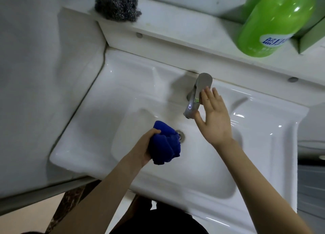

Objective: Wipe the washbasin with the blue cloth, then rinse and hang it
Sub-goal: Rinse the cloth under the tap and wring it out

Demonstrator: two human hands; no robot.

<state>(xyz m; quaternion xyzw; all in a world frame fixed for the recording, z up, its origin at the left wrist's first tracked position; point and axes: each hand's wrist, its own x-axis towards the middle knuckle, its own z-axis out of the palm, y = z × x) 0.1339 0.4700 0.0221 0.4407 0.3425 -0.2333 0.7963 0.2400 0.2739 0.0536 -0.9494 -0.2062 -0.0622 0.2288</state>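
Note:
My left hand (146, 148) grips the bunched blue cloth (164, 143) above the bowl of the white washbasin (98, 128), right beside the chrome drain (181, 135), which the cloth partly hides. My right hand (213, 117) is flat with straight fingers, its fingertips against the right side of the chrome tap (197, 96) and its lever. No water is visible running from the spout.
A steel wool scourer (117, 6) lies on the white shelf (158, 35) behind the basin, at the left. A green bottle (270, 21) stands on the shelf at the upper right. A grey wall surface borders the basin on the left.

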